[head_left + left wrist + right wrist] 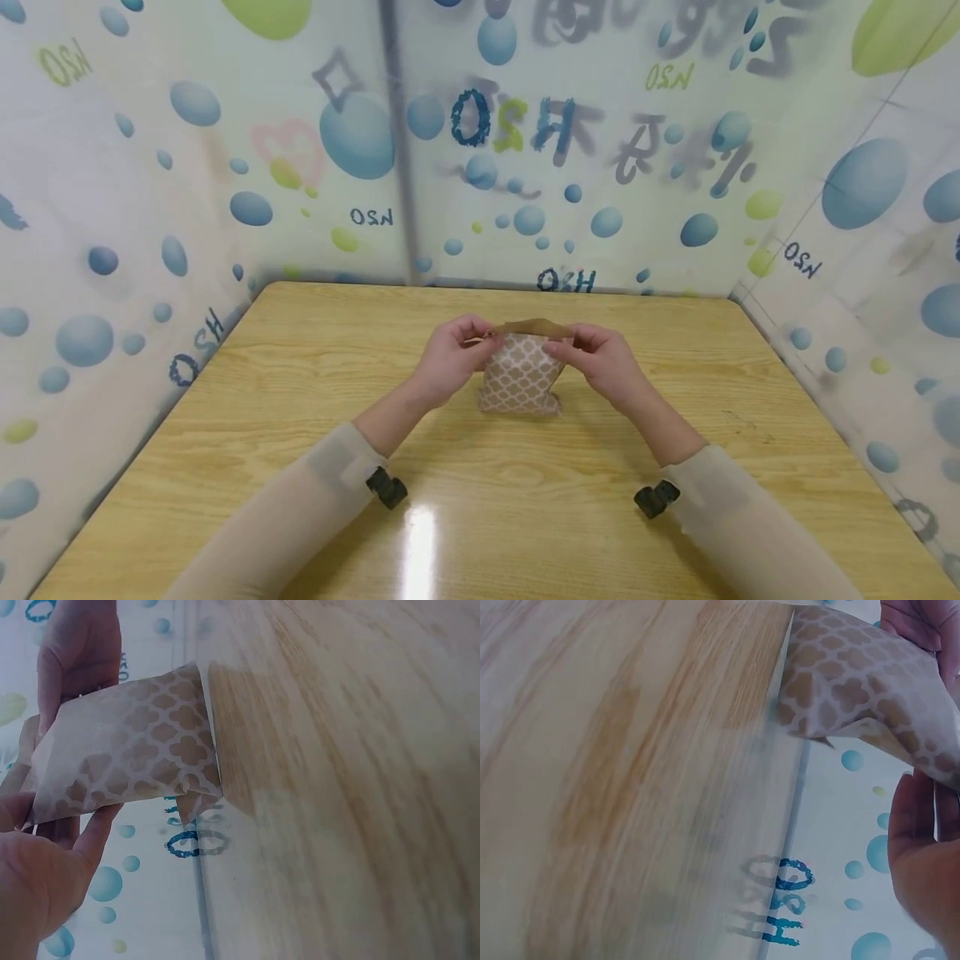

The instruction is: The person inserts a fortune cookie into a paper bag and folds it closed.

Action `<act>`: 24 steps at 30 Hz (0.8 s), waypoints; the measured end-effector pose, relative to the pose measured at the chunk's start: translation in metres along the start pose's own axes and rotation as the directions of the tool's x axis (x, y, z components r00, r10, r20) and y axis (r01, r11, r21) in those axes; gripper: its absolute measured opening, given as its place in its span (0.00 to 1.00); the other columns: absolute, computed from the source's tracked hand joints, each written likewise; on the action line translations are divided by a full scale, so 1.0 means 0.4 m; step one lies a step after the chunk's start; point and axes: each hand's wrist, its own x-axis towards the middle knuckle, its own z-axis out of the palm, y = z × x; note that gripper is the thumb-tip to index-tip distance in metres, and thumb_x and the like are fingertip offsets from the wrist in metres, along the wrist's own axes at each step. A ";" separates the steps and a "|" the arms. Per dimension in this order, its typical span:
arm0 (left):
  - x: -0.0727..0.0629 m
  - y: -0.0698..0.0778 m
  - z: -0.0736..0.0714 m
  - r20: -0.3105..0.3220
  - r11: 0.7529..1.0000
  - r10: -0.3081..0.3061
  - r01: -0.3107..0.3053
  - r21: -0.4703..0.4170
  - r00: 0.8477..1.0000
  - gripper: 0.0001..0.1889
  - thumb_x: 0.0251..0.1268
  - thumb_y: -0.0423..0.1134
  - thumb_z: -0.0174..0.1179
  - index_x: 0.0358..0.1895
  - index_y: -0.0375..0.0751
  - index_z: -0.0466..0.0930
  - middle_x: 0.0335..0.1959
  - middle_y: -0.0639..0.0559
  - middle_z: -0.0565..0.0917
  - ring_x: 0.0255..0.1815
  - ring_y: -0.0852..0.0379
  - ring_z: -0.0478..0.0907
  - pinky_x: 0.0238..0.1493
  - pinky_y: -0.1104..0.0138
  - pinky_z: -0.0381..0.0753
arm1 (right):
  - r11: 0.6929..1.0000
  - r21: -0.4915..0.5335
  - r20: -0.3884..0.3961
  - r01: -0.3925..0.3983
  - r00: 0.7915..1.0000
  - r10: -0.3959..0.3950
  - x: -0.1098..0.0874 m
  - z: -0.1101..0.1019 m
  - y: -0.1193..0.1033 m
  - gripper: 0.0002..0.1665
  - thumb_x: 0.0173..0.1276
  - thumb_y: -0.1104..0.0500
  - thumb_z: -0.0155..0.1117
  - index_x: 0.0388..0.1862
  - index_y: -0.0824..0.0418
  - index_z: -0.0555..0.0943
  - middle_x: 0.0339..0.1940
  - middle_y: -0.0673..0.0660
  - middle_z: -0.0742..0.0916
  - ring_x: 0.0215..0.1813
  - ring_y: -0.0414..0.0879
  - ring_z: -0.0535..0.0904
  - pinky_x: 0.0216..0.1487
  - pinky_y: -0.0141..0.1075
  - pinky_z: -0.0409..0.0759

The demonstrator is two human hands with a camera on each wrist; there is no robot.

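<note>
A small brown paper bag (522, 375) with a white lattice pattern stands upright on the wooden table, its plain brown top edge (536, 327) folded or tilted back. My left hand (452, 357) pinches the bag's upper left corner between thumb and fingers. At the upper right corner my right hand (602, 360) pinches it the same way. In the left wrist view the patterned bag (139, 746) looks puffed out, its bottom edge at the tabletop. The right wrist view shows a crease along the side of the bag (855, 682). Whatever the bag contains is hidden.
The light wooden table (300, 417) extends on all sides of the bag. A wall covering (495, 225) with blue and green drops stands behind the far edge and along both sides. Small black devices (387, 487) sit at both sleeve cuffs.
</note>
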 end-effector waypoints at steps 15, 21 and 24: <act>0.004 -0.014 -0.023 0.099 0.995 0.039 -0.048 0.093 0.994 0.12 0.83 0.34 0.61 0.62 0.34 0.82 0.27 0.58 0.88 0.34 0.62 0.83 0.49 0.66 0.90 | 0.999 -0.006 -0.040 0.046 0.998 -0.047 0.000 -0.008 -0.002 0.16 0.79 0.55 0.73 0.55 0.65 0.92 0.43 0.45 0.94 0.45 0.41 0.85 0.47 0.31 0.87; 0.006 -0.024 -0.031 0.119 0.989 0.057 -0.073 0.129 0.991 0.15 0.85 0.35 0.60 0.66 0.34 0.84 0.28 0.57 0.87 0.36 0.60 0.84 0.51 0.66 0.90 | 0.998 0.029 -0.013 0.059 0.998 -0.059 0.001 -0.011 -0.001 0.15 0.80 0.61 0.70 0.58 0.68 0.90 0.44 0.42 0.94 0.46 0.35 0.88 0.49 0.30 0.89; 0.007 -0.027 -0.030 0.129 0.986 0.069 -0.087 0.143 0.989 0.14 0.84 0.34 0.61 0.64 0.36 0.85 0.34 0.52 0.89 0.37 0.59 0.84 0.48 0.66 0.91 | 0.996 0.037 0.019 0.077 0.997 -0.078 0.000 -0.013 0.001 0.16 0.81 0.62 0.69 0.61 0.68 0.89 0.45 0.42 0.93 0.45 0.37 0.87 0.48 0.30 0.89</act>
